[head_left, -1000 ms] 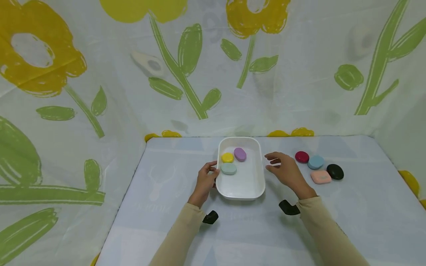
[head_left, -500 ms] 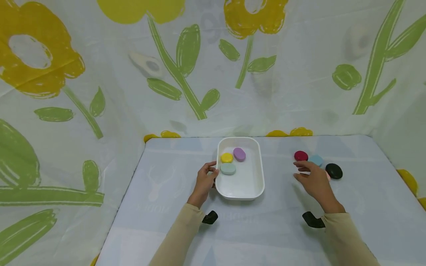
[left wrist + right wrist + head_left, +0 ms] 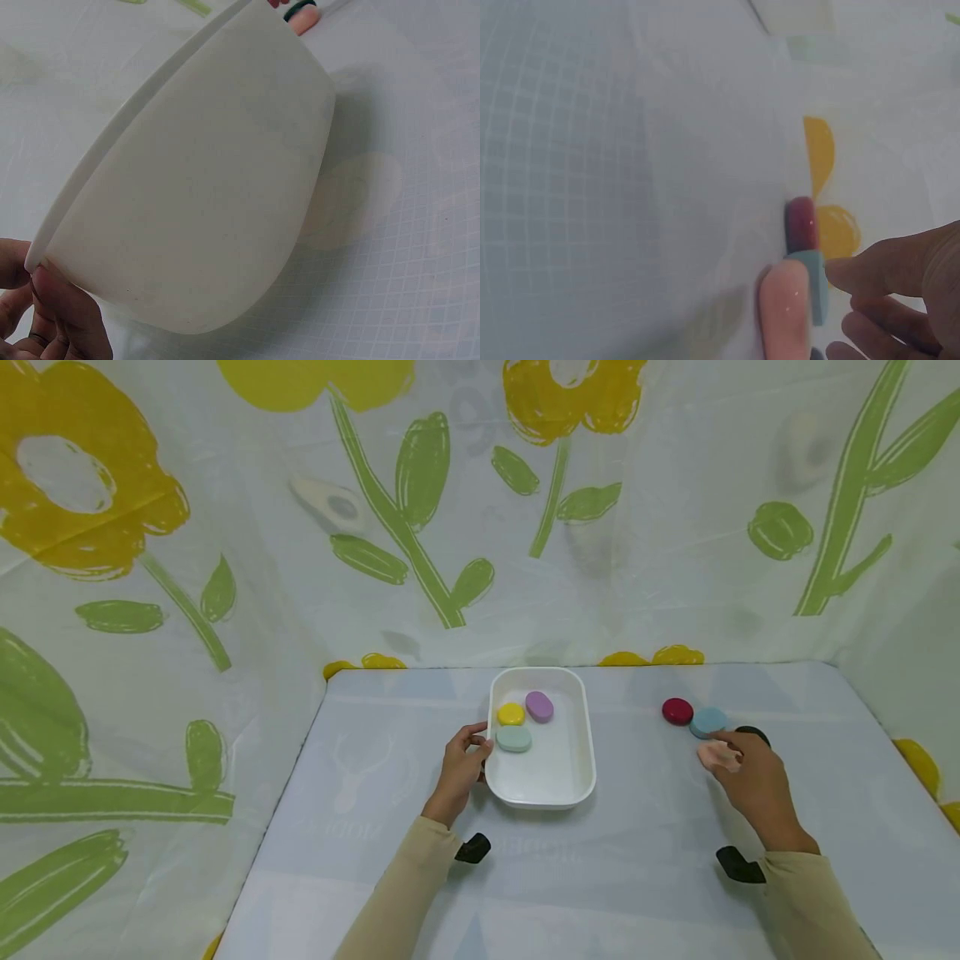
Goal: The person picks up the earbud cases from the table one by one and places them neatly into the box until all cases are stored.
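The left hand (image 3: 461,766) holds the rim of the white tray (image 3: 577,768) on the surface (image 3: 375,793). The right hand (image 3: 753,772), fingers loose and holding nothing, reaches over the pink soap (image 3: 708,754), maybe touching it. The soap lies beside a blue soap (image 3: 707,722).

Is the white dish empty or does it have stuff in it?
Not empty: the white dish holds a yellow soap, purple soap and pale green soap.

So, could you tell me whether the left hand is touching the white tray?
Touching: in the left wrist view the left hand has fingertips pressed under the white tray rim.
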The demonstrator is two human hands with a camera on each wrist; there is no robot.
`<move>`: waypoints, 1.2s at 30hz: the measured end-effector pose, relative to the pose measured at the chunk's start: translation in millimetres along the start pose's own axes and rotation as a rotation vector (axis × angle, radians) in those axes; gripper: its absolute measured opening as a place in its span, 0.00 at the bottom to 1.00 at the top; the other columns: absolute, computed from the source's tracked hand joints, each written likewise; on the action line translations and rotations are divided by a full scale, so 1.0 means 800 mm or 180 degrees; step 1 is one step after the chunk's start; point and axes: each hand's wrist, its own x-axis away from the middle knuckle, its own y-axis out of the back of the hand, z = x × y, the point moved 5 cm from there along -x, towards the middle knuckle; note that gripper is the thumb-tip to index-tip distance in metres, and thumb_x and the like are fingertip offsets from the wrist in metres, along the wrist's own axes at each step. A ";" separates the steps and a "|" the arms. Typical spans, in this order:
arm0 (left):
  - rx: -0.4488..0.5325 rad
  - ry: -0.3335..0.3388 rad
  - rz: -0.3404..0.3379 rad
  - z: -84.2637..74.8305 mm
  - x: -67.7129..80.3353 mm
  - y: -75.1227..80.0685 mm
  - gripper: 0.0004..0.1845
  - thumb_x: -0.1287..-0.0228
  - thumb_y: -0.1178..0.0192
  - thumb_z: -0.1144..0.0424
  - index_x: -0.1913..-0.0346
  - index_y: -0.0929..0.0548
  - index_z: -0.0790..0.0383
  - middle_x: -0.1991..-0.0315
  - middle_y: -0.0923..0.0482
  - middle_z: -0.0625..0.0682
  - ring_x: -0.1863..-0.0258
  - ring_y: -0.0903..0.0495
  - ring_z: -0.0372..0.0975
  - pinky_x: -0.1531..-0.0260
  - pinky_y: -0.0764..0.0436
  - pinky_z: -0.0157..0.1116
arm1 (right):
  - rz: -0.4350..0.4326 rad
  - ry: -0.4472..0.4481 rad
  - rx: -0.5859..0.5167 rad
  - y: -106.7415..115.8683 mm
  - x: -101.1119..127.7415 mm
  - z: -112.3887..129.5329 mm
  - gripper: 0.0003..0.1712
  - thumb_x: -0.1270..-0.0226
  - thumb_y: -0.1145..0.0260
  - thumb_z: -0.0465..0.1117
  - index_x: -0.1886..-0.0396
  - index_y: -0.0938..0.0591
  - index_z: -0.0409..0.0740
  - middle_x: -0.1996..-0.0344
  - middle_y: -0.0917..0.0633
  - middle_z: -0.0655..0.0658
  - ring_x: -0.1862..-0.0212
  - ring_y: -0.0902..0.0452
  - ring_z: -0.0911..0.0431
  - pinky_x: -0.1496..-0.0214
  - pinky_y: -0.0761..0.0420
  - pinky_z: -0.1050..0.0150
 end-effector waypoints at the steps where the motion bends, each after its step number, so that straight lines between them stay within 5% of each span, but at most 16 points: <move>1: 0.0002 -0.0003 -0.0002 0.000 0.000 0.000 0.21 0.18 0.43 0.66 0.27 0.25 0.63 0.51 0.26 0.57 0.74 0.26 0.42 0.78 0.23 0.33 | 0.0024 0.0001 0.0018 0.000 0.000 -0.002 0.20 0.31 0.34 0.24 0.41 0.20 0.20 0.45 0.21 0.18 0.45 0.25 0.24 0.48 0.24 0.26; 10: -0.0014 0.0015 -0.0017 0.005 -0.002 -0.001 0.21 0.18 0.43 0.66 0.28 0.25 0.63 0.51 0.26 0.57 0.75 0.27 0.42 0.78 0.24 0.33 | 0.0194 -0.0002 0.0134 -0.011 0.004 -0.017 0.22 0.32 0.38 0.20 0.38 0.24 0.17 0.42 0.23 0.17 0.43 0.28 0.25 0.43 0.26 0.27; 20: -0.0024 0.0043 -0.0062 0.005 -0.002 -0.001 0.21 0.18 0.43 0.66 0.28 0.24 0.61 0.51 0.26 0.57 0.74 0.27 0.42 0.78 0.24 0.32 | -0.0207 0.0393 0.0298 -0.017 0.002 -0.025 0.21 0.38 0.42 0.14 0.45 0.19 0.17 0.49 0.20 0.17 0.46 0.28 0.20 0.45 0.26 0.27; 30: -0.0031 0.0068 -0.0067 0.005 -0.001 -0.002 0.21 0.19 0.43 0.65 0.28 0.24 0.61 0.50 0.26 0.57 0.74 0.27 0.42 0.78 0.24 0.32 | -0.0443 0.0802 0.0668 -0.015 0.003 -0.021 0.18 0.43 0.37 0.13 0.51 0.17 0.16 0.56 0.19 0.19 0.52 0.26 0.24 0.48 0.27 0.30; 36: -0.0017 0.0057 -0.0066 0.007 -0.002 -0.002 0.21 0.19 0.43 0.66 0.28 0.24 0.62 0.50 0.26 0.57 0.74 0.27 0.42 0.78 0.24 0.32 | -0.0474 0.0791 0.0731 -0.015 0.002 -0.020 0.18 0.46 0.27 0.18 0.54 0.15 0.18 0.59 0.16 0.21 0.53 0.25 0.27 0.49 0.24 0.31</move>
